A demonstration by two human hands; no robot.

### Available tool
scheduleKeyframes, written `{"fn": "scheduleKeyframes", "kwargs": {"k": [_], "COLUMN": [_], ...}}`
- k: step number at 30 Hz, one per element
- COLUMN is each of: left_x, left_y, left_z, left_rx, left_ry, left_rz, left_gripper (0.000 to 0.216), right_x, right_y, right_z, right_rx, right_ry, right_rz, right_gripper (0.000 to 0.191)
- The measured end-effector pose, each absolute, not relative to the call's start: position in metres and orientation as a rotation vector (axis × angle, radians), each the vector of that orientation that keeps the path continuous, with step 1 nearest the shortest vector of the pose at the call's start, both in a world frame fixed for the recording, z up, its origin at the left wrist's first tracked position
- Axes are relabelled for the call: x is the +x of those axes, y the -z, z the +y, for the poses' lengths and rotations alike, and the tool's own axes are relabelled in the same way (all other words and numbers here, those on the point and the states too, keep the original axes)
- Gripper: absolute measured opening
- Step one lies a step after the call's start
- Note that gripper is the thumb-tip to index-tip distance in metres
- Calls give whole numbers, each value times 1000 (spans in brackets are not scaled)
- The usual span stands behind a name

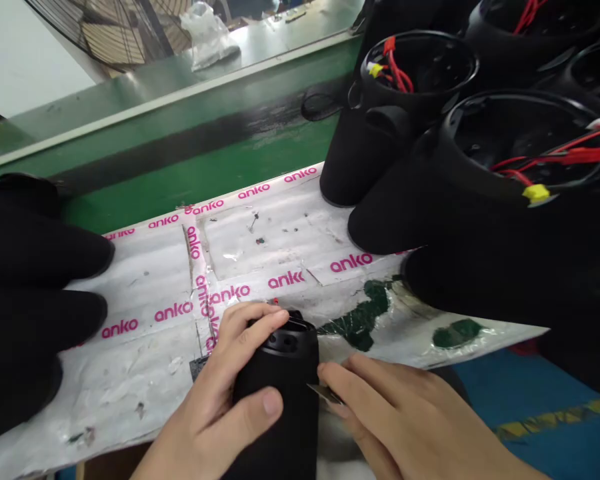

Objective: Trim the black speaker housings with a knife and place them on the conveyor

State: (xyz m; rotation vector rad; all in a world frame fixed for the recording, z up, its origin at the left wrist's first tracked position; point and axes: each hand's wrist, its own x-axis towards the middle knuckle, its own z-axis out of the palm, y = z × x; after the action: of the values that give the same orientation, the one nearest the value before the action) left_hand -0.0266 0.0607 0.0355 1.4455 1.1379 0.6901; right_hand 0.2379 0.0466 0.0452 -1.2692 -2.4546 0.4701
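A black cylindrical housing (285, 413), like a portable speaker body, stands at the bottom middle with its open rim towards the far side. My left hand (225, 393) is wrapped around it, fingers over the rim and thumb on its near side. On its right, my right hand (385, 407) pinches a small thin metal blade (325, 393). The blade's pointed end is close to the housing's side; I cannot tell whether it touches. Small holes show in the collar below the rim.
Larger black housings (505, 220) with red wires and yellow connectors crowd the right. More black cylinders (35, 320) lie at the left. White sheeting with pink-lettered tape (230, 293) covers the bench. Behind are a metal ledge (145, 100), a plastic bag (207, 37) and a fan (115, 33).
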Motion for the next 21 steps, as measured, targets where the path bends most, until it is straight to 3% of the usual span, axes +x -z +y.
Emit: {"fn": "scheduleKeyframes", "kwargs": {"k": [6,14,21], "left_x": [-29,-16,-16], "left_y": [-40,-43,-44], "left_z": [52,62,64], "left_rx": [1352,1444,1457], "left_ry": [-635,-679,-688], "left_rz": [1242,1262,1265], "left_gripper": [49,56,54], "right_x": [240,229,227], "right_y": [-34,-35,-43], "right_z": [48,61,65], "right_rx": [-1298,-1284,-1296], "right_ry": [-309,-85,-186], "right_rz": [-2523,-2655,-2550], "right_gripper": [42,26,18]}}
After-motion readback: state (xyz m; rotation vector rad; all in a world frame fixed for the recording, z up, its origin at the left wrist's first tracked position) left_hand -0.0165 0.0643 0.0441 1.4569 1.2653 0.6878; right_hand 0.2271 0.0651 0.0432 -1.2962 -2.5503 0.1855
